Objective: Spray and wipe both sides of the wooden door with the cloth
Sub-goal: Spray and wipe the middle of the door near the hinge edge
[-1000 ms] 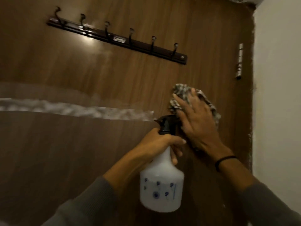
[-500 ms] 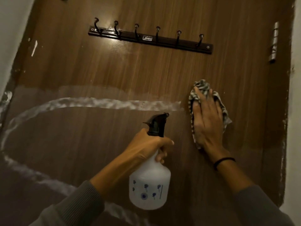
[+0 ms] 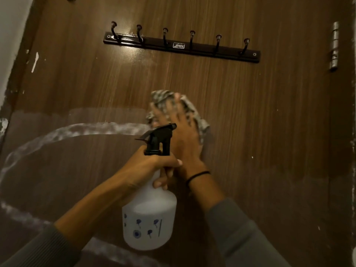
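The brown wooden door (image 3: 260, 122) fills the view, with a whitish foamy streak (image 3: 86, 130) curving across its left half. My right hand (image 3: 183, 135) lies flat on a checked cloth (image 3: 200, 120) and presses it against the door near the middle; the hand is motion-blurred. My left hand (image 3: 150, 168) grips the neck of a white spray bottle (image 3: 149, 218) with a black trigger head (image 3: 158, 137), held upright in front of the door just left of my right wrist.
A black rail with several hooks (image 3: 183, 45) is fixed to the door above my hands. A metal hinge (image 3: 334, 45) sits at the door's right edge. A pale wall (image 3: 11, 35) borders the door at upper left.
My right hand has slid the cloth leftward along the door, close behind the bottle's trigger head. The left hand keeps its hold on the bottle. The view has shifted right.
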Motion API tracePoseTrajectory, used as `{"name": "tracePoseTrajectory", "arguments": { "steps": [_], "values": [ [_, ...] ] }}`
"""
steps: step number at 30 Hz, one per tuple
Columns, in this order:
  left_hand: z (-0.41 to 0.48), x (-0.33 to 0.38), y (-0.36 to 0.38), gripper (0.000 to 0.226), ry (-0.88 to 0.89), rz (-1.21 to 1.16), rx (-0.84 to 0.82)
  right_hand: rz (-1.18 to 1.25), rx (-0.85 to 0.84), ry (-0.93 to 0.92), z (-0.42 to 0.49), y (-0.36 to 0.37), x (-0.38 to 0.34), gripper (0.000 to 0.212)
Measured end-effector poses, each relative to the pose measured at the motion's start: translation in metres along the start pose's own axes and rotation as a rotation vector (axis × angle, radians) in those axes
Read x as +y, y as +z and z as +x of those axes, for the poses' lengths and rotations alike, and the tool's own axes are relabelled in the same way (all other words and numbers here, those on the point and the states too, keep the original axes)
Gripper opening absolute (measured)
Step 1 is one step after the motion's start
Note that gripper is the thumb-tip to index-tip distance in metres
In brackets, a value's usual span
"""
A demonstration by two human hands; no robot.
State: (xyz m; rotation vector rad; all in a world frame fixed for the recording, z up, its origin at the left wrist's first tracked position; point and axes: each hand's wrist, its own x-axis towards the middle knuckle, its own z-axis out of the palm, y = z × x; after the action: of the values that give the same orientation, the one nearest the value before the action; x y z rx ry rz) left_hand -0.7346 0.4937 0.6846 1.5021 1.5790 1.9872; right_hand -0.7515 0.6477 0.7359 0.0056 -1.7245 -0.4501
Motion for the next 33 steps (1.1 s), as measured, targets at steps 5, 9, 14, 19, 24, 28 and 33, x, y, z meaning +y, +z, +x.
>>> {"name": "tracePoseTrajectory", "arguments": {
  "steps": [5, 9, 14, 19, 24, 28, 33],
  "values": [
    [0.0, 0.004, -0.02, 0.02, 0.002, 0.026, -0.013, 0.033, -0.033, -0.316, -0.032, -0.002, -0.005, 0.051],
    [-0.011, 0.004, -0.052, 0.021, -0.048, 0.058, 0.003, -0.19, 0.03, -0.063, -0.027, -0.025, 0.031, 0.052],
    [-0.024, 0.013, -0.098, 0.021, -0.049, 0.086, 0.05, -0.232, 0.167, 0.315, 0.031, -0.016, 0.008, 0.05],
    [-0.021, 0.019, -0.122, 0.021, -0.025, 0.064, 0.046, -0.169, 0.047, 0.035, 0.05, 0.018, -0.048, 0.052],
    [-0.022, 0.016, -0.125, 0.017, 0.02, 0.01, 0.028, -0.091, -0.089, -0.239, 0.003, 0.032, -0.076, 0.053],
    [-0.023, 0.012, -0.121, 0.014, 0.011, 0.026, 0.0, -0.104, -0.076, -0.294, -0.042, 0.018, -0.058, 0.056],
    [-0.018, 0.016, -0.106, 0.017, -0.012, 0.062, -0.055, -0.23, -0.009, 0.043, -0.048, -0.025, 0.01, 0.053]
  ]
}}
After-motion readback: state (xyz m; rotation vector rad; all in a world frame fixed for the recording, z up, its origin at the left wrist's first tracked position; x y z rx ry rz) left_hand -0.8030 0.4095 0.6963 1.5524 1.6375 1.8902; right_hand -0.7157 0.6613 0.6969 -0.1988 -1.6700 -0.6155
